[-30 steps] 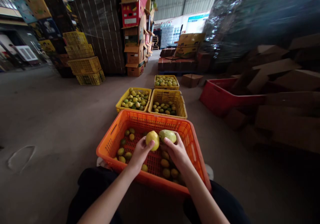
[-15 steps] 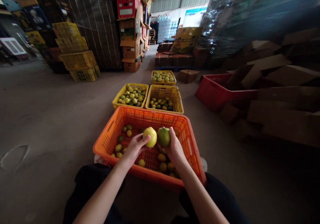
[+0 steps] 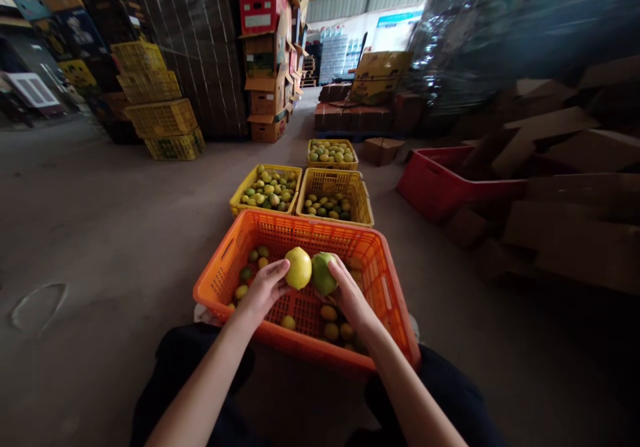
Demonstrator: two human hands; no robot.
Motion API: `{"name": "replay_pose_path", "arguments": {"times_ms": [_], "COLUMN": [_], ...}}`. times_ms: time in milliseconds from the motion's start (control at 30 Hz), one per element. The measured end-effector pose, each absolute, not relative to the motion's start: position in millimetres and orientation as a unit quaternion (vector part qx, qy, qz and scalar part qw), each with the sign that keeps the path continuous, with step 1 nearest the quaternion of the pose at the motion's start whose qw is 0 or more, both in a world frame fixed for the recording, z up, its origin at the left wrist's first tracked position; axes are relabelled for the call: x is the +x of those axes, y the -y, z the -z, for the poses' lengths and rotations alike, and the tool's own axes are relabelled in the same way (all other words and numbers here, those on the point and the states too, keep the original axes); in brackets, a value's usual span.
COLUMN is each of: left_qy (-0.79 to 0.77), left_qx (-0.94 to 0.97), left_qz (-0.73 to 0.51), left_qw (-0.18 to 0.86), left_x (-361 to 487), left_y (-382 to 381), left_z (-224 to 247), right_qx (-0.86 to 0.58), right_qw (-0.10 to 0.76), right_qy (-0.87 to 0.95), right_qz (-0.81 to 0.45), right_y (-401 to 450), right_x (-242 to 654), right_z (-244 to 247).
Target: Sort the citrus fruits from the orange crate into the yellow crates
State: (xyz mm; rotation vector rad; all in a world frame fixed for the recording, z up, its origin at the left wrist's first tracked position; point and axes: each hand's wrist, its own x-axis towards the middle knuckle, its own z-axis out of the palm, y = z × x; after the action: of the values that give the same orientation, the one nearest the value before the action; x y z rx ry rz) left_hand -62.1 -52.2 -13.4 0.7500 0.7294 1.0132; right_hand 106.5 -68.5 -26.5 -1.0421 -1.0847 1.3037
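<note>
Since abt a sec ago, the green fruit [image 3: 323, 274] in your right hand [image 3: 351, 295] has turned: you've got its green side facing you now instead of the pale one.

Head cam: your left hand [image 3: 266, 288] has the yellow fruit [image 3: 299, 268] gripped from the left, thumb on its near side, and your right hand is closed around the green fruit from the right. Both are up over the orange crate [image 3: 320, 350], side by side & v. close; can't tell if they touch. Loose fruit [image 3: 331, 331] lies in that crate, some at the left end, some nr the front right, one btwn. Just past it, the left yellow crate [image 3: 237, 206] looks fuller than the right yellow crate [image 3: 361, 200], w/ the far yellow crate [image 3: 333, 165] behind. Red crate [image 3: 430, 190] + cardboard heap [image 3: 565, 227] are off to your right, yellow crate stack [image 3: 160, 117] back left.
</note>
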Motion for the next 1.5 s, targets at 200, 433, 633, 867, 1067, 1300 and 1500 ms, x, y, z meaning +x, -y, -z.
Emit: {"name": "replay_pose_path", "arguments": {"times_ms": [200, 433, 633, 867, 1067, 1300, 1500], "left_qy": [-0.321, -0.335, -0.329, -0.320, -0.329, -0.319, -0.307], "left_qx": [0.374, 0.378, 0.373, 0.374, 0.375, 0.337, 0.304], "left_qz": [-0.441, -0.423, -0.431, -0.432, -0.431, -0.413, -0.405], "left_qw": [0.750, 0.752, 0.752, 0.756, 0.752, 0.784, 0.806], "left_x": [-71, -71, -70, -68, -68, -66, -66], "left_y": [53, 54, 51, 51, 50, 53, 52], "left_z": [7, 7, 15, 16, 15, 9, 8], "right_qx": [-0.432, -0.447, -0.428, -0.442, -0.462, -0.457, -0.395], "right_qw": [0.537, 0.531, 0.538, 0.541, 0.544, 0.571, 0.577], "right_qy": [0.485, 0.533, 0.553, 0.538, 0.524, 0.480, 0.340], "right_qz": [-0.539, -0.484, -0.470, -0.471, -0.465, -0.485, -0.628], "right_y": [74, 74, 71, 71, 72, 74, 65], "right_x": [105, 105, 102, 102, 99, 99, 93], "right_z": [21, 25, 29, 27, 25, 29, 35]}}
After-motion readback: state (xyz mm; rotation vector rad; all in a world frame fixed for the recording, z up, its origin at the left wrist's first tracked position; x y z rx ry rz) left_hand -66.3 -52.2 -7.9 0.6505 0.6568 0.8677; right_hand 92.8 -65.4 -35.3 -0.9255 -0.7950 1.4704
